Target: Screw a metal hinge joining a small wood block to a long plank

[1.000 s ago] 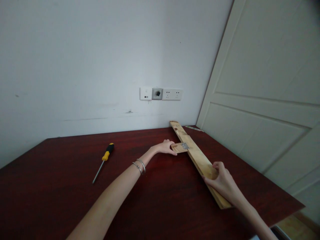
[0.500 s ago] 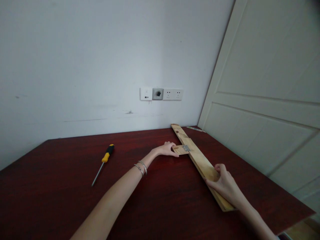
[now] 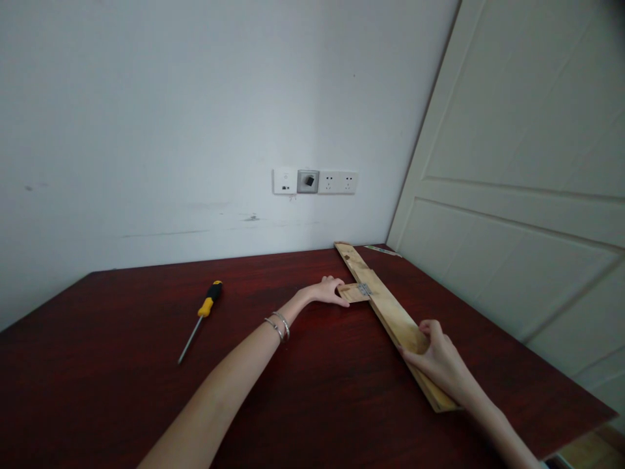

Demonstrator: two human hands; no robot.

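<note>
A long wooden plank lies diagonally on the dark red table, running from the back wall toward the near right edge. A small wooden block is joined to the plank's left side by a metal hinge. My left hand is closed on the small block's left end, thumb along its front. My right hand grips the plank near its closer end, fingers curled over the top. Two bangles sit on my left wrist.
A screwdriver with a yellow and black handle lies on the table to the left, tip toward me. A white wall with a socket strip stands behind. A pale panelled door rises along the table's right side.
The plank and both hands have shifted slightly right and toward me over the last second. Both grips are unchanged, and the screwdriver has not moved.
</note>
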